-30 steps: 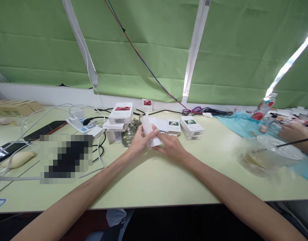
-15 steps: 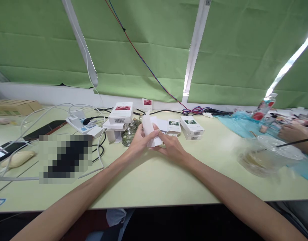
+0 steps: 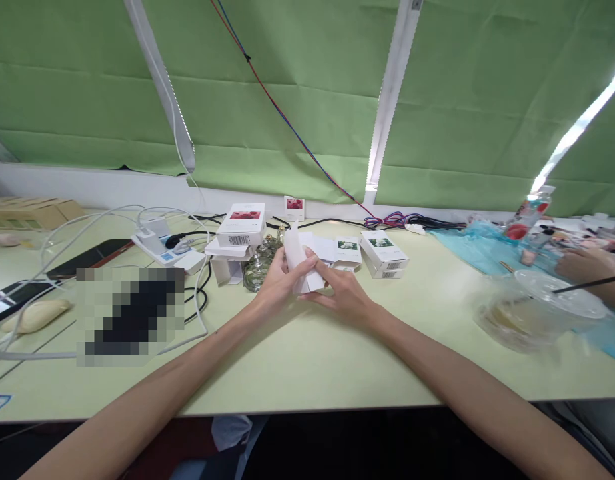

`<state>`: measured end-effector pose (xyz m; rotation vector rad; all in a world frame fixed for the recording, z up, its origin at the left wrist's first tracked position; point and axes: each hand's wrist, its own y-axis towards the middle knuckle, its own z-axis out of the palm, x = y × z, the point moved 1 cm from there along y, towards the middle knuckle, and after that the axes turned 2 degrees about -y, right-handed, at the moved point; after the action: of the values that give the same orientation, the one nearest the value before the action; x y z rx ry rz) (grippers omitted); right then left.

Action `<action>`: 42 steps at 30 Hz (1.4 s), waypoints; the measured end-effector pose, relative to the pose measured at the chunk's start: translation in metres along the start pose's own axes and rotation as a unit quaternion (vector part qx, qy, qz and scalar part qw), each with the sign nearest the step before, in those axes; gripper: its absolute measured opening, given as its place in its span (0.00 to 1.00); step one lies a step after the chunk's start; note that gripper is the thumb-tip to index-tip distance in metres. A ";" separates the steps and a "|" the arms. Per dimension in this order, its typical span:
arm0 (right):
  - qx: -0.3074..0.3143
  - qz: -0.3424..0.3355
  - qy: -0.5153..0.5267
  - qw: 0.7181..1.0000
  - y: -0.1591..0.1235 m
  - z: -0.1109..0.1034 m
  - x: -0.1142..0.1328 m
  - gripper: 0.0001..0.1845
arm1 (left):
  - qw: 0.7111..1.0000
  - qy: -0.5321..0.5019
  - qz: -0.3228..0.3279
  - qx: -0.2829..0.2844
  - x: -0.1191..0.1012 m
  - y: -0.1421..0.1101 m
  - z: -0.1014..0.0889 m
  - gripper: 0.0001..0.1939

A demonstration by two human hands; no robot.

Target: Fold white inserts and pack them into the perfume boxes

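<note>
Between my hands, a little above the table, is a small white cardboard box (image 3: 296,252) with a tall flap standing up. My left hand (image 3: 279,279) is closed around its left side. The fingers of my right hand (image 3: 345,293) grip its right and lower side, thumb on the front. Just behind, a white box with a green picture (image 3: 347,248) stands with a flap folded out. Left of my left hand is a clear glass bottle (image 3: 257,270), partly hidden. A white box with a red picture (image 3: 241,225) lies on another opened white box (image 3: 228,269).
Two stacked white boxes (image 3: 383,252) stand to the right. A plastic cup with a straw (image 3: 537,313) is near a blue sheet (image 3: 462,248), where another person's hand (image 3: 585,263) rests. Cables, a power strip (image 3: 170,250) and phones (image 3: 90,259) fill the left.
Almost nothing differs. My right fingers have shifted very slightly against the white box; both hands keep their place.
</note>
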<state>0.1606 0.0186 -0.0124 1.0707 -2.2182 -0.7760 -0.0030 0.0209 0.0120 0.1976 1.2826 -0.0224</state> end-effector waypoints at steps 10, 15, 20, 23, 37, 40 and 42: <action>0.009 -0.001 -0.001 1.000 0.000 -0.003 0.003 0.45 | 1.000 -0.010 0.003 -0.020 -0.003 -0.002 0.004 0.37; -0.012 -0.014 -0.027 0.999 0.001 -0.002 0.005 0.45 | 1.000 -0.002 0.012 -0.021 -0.005 -0.002 0.003 0.38; -0.004 -0.009 -0.037 0.999 0.000 0.000 0.004 0.45 | 0.999 0.003 0.014 -0.032 -0.006 -0.001 0.001 0.38; -0.014 -0.014 -0.033 0.999 -0.001 0.002 0.003 0.44 | 0.999 0.003 0.016 -0.035 -0.007 -0.001 0.002 0.37; -0.061 -0.042 -0.041 0.996 0.000 0.004 0.000 0.42 | 0.999 -0.006 0.006 -0.039 -0.007 -0.004 0.005 0.36; -0.056 -0.038 -0.057 0.996 -0.001 0.004 -0.001 0.41 | 0.999 -0.007 0.004 -0.036 -0.007 -0.004 0.005 0.36; -0.047 -0.032 -0.060 0.997 -0.001 0.004 -0.002 0.41 | 0.999 -0.009 0.000 -0.038 -0.006 -0.004 0.005 0.37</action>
<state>0.1594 0.0201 -0.0162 1.0789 -2.2304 -0.9862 -0.0008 0.0154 0.0181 0.1326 1.2629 0.0247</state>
